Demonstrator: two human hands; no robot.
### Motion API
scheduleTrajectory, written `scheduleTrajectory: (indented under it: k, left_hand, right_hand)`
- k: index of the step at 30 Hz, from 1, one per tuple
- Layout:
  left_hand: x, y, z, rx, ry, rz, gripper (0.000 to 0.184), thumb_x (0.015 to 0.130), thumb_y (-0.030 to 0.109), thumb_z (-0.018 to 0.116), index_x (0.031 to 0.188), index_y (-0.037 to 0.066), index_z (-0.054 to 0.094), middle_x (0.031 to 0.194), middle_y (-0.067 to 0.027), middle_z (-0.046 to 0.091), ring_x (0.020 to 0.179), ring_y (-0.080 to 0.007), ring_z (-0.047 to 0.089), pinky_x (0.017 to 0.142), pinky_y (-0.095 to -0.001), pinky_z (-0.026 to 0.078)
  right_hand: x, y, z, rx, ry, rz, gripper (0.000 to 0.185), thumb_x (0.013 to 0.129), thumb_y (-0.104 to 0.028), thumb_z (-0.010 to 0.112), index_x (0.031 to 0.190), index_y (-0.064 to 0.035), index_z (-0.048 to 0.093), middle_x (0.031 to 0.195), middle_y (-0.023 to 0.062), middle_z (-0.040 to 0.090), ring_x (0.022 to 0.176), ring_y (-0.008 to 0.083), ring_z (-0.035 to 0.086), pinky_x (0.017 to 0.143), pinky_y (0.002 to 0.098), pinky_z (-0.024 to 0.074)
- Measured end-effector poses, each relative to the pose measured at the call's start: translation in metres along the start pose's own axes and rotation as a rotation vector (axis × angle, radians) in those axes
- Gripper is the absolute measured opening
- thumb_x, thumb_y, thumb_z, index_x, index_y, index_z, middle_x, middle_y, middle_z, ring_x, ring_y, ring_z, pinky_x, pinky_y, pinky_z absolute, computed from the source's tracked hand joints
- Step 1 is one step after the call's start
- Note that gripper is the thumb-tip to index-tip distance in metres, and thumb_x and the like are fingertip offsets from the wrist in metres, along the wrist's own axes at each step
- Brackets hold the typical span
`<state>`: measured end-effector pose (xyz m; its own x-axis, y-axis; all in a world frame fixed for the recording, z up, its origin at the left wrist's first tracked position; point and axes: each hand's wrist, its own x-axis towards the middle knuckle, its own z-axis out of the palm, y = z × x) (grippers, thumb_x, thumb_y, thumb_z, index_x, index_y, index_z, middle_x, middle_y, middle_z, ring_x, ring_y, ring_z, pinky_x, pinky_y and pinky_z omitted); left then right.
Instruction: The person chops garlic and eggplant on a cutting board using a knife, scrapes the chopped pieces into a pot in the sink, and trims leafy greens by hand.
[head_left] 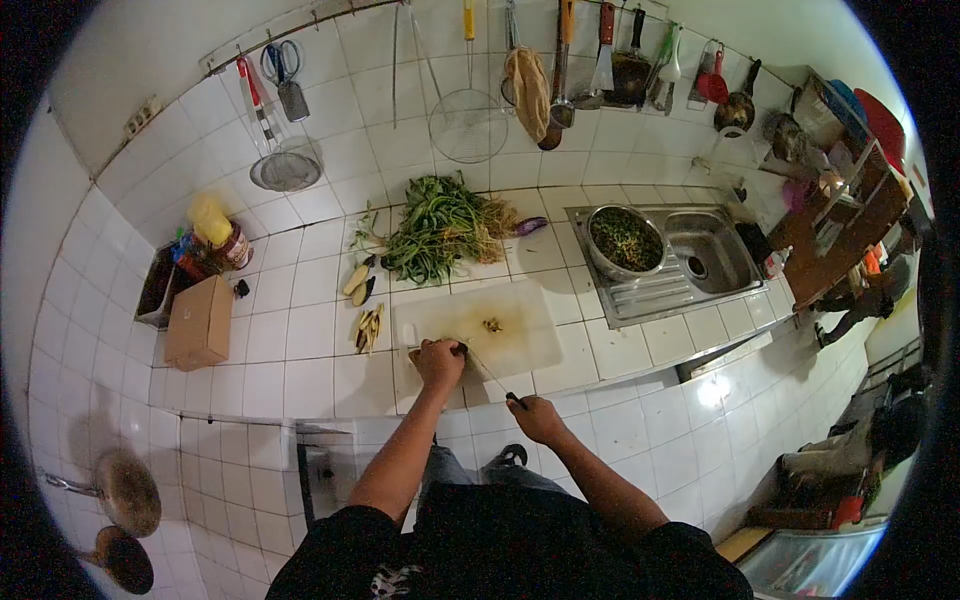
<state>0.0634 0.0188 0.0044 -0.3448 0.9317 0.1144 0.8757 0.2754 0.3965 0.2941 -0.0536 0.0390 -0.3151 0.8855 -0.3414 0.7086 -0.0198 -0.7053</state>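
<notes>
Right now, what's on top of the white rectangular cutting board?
A small pile of brownish pieces; the left hand gripping something dark, a thin metal blade beside it. Whatever the hand covers is hidden.

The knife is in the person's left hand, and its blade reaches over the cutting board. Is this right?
Not the hand: the head view shows the knife in the right hand. Its blade does reach over the cutting board.
</notes>
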Motion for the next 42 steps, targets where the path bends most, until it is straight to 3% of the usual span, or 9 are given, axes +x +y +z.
scheduleTrajectory:
  k: [10,16,18,23,28,30,37,42]
  left_hand:
    - [-0.002,-0.002,-0.003,-0.055,0.016,0.030,0.019,0.068,0.021,0.074,0.087,0.020,0.077,0.084,-0.0054,0.072,0.099,-0.0257,0.060,0.088,-0.0498,0.039]
    - [-0.008,-0.007,0.007,0.000,0.013,0.027,0.021,0.068,0.023,0.073,0.088,0.020,0.077,0.084,-0.0048,0.072,0.100,-0.0266,0.059,0.087,-0.0488,0.039]
    - [-0.010,-0.006,0.008,-0.045,0.114,0.046,0.021,0.068,0.025,0.073,0.087,0.020,0.077,0.084,-0.0032,0.072,0.100,-0.0262,0.059,0.088,-0.0488,0.039]
    - [-0.008,-0.002,0.003,-0.029,0.066,0.029,0.019,0.068,0.026,0.074,0.086,0.021,0.076,0.085,-0.0037,0.071,0.100,-0.0261,0.058,0.088,-0.0504,0.038]
    - [-0.008,0.004,-0.003,-0.031,0.037,0.012,0.021,0.068,0.026,0.073,0.087,0.021,0.076,0.086,-0.0064,0.070,0.100,-0.0275,0.058,0.087,-0.0514,0.038]
    - [-0.010,0.007,-0.007,0.031,0.033,-0.018,0.017,0.071,0.029,0.072,0.085,0.021,0.076,0.085,-0.0014,0.072,0.095,-0.0240,0.060,0.084,-0.0481,0.038]
    - [-0.010,0.001,-0.005,0.006,0.021,-0.044,0.017,0.072,0.027,0.070,0.086,0.022,0.076,0.084,-0.0021,0.072,0.095,-0.0246,0.062,0.083,-0.0479,0.039]
    - [-0.011,-0.004,0.009,0.021,0.124,0.000,0.017,0.073,0.031,0.070,0.086,0.022,0.077,0.083,-0.0019,0.072,0.095,-0.0247,0.062,0.084,-0.0475,0.039]
  right_hand:
    - [0.015,-0.015,-0.004,-0.098,0.064,-0.151,0.054,0.097,-0.045,0.049,0.080,0.0046,0.064,0.079,0.0310,0.062,0.081,0.0494,0.061,0.073,0.0537,0.0462]
    - [0.004,-0.014,-0.011,-0.051,0.002,-0.029,0.056,0.097,-0.046,0.049,0.079,0.0056,0.062,0.076,0.0296,0.062,0.078,0.0492,0.060,0.073,0.0531,0.0455]
    - [0.000,-0.011,-0.008,-0.080,-0.017,-0.021,0.056,0.097,-0.046,0.049,0.079,0.0056,0.062,0.076,0.0293,0.062,0.077,0.0491,0.060,0.072,0.0530,0.0452]
    - [-0.007,-0.006,0.002,0.029,0.004,0.019,0.055,0.097,-0.045,0.050,0.080,0.0057,0.062,0.077,0.0297,0.062,0.079,0.0496,0.060,0.072,0.0526,0.0453]
    - [-0.004,-0.007,0.008,0.005,0.019,-0.045,0.053,0.097,-0.045,0.050,0.081,0.0047,0.063,0.077,0.0300,0.062,0.079,0.0498,0.060,0.072,0.0520,0.0460]
    - [-0.001,-0.010,0.009,-0.019,0.032,-0.075,0.053,0.097,-0.044,0.050,0.081,0.0044,0.063,0.077,0.0301,0.062,0.079,0.0500,0.060,0.072,0.0520,0.0462]
    - [0.017,-0.011,-0.001,-0.040,0.062,-0.068,0.054,0.097,-0.044,0.050,0.079,0.0057,0.062,0.076,0.0293,0.062,0.079,0.0493,0.061,0.072,0.0524,0.0464]
    - [0.000,-0.007,-0.006,-0.016,0.005,-0.014,0.055,0.098,-0.045,0.050,0.078,0.0056,0.061,0.076,0.0288,0.062,0.079,0.0492,0.060,0.072,0.0524,0.0461]
